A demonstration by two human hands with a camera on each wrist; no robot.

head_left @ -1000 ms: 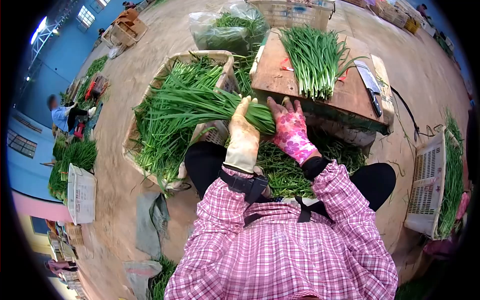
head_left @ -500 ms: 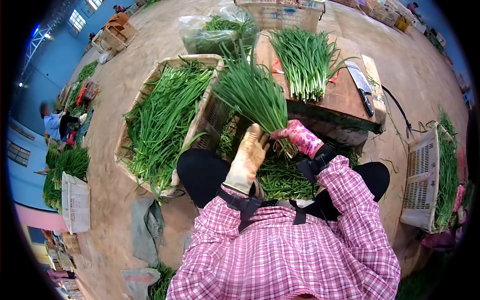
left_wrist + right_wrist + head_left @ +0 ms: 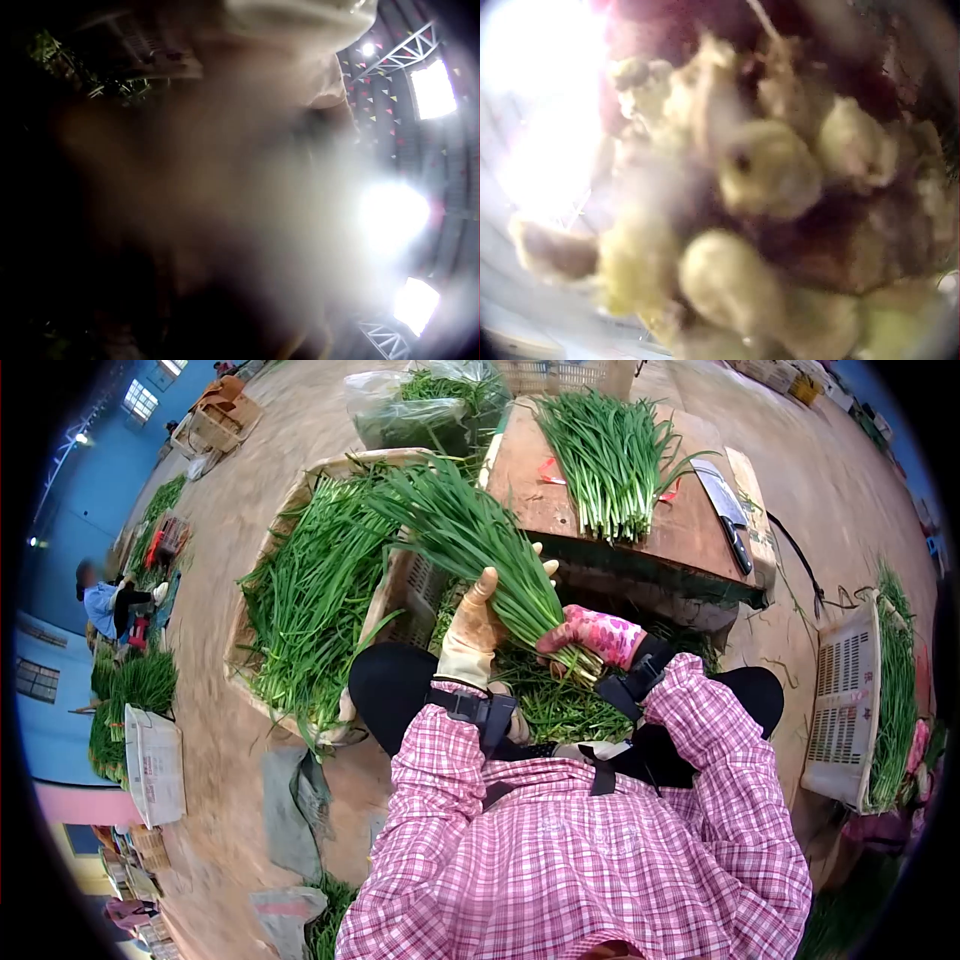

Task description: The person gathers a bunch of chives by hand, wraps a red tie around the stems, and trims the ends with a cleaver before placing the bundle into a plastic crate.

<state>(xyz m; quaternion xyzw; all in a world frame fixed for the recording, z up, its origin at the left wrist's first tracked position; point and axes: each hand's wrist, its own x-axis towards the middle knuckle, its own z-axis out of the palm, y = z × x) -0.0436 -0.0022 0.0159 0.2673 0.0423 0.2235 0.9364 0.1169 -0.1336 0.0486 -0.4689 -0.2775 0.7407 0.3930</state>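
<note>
A bunch of garlic chives [image 3: 490, 550] slants between my hands, leaf tips up and left, pale stem ends down and right. My right hand [image 3: 596, 636], in a pink floral glove, grips the bunch near its stem ends. Those cut ends [image 3: 769, 169] fill the right wrist view, blurred. Behind the middle of the bunch lies my left hand [image 3: 478, 622] in a stained cream glove, thumb raised on the near side, fingertips showing past the far side. In the left wrist view the hand's work is dark and blurred.
A crate [image 3: 408, 600] heaped with loose chives stands at left. On the wooden board [image 3: 525, 475] lie another chive bunch [image 3: 615, 470], red ties and a cleaver [image 3: 722, 495]. A plastic bag of greens [image 3: 425, 415] sits behind. More chives [image 3: 560, 710] lie between the knees; another crate [image 3: 840, 705] stands right.
The bunch swung from lying leftward to upright, then tilted back left. My right hand took its stem end; my left hand let go, then slid under its middle.
</note>
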